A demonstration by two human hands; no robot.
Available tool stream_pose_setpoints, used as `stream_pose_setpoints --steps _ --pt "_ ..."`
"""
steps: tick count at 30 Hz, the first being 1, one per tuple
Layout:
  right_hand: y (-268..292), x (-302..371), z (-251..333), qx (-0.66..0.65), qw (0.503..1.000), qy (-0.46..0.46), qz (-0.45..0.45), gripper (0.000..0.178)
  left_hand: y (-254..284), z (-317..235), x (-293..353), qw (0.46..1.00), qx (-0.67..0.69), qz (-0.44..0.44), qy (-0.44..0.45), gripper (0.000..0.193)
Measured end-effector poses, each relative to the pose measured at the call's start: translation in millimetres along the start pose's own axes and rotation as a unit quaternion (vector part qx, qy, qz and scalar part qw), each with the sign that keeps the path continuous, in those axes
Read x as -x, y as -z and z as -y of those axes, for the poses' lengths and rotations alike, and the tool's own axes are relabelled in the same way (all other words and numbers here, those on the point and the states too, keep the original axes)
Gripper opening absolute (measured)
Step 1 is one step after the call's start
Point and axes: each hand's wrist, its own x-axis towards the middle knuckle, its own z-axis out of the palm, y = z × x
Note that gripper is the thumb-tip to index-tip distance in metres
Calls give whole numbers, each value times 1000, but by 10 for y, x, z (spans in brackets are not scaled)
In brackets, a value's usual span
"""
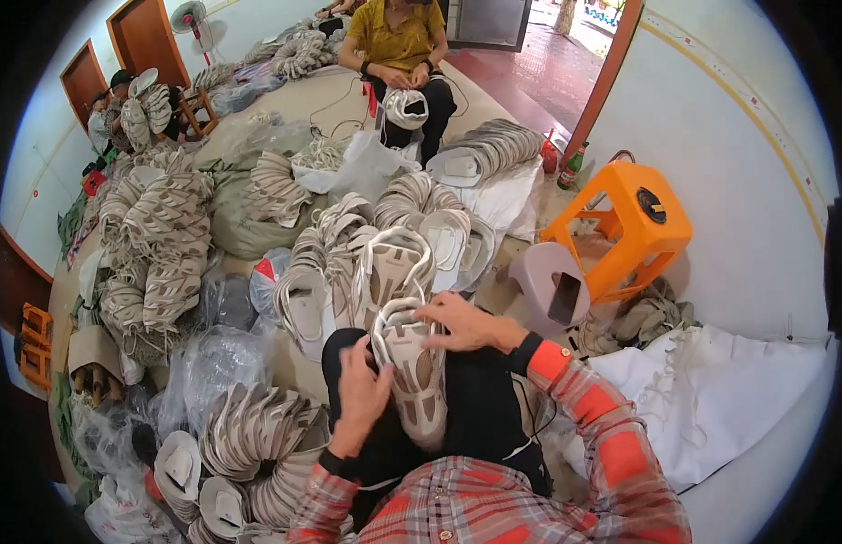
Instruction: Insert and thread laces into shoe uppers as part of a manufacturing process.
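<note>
A beige and white shoe upper (410,374) lies on my lap, toe toward me and opening away from me. My right hand (466,324) grips the right edge of its opening, thumb and fingers on either side of a thin white lace. To the left of the upper, my left hand (362,392) is raised with its fingers apart and nothing in them. Another laced upper (395,263) lies just beyond my knees, against stacked rows of similar uppers (305,304).
Bundles of uppers (248,431) and clear plastic bags (217,367) crowd my left. An orange stool (634,213) and a small mauve stool (539,276) stand at right, near white sheeting (711,399). A co-worker in a yellow top (398,41) sits opposite, hands over another upper (406,107).
</note>
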Motion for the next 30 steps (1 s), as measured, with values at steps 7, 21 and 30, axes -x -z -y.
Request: stream_pose_setpoints --steps 7,21,30 --pt "5 137 13 -239 971 27 -4 48 -29 -28 -721 934 -53 254 -247 55" --pt "45 41 93 -142 989 36 5 31 -279 -63 -660 947 -95 239 -193 49" --pt "-93 -106 39 -57 997 -41 11 33 -405 -85 -542 950 -201 129 -203 54"
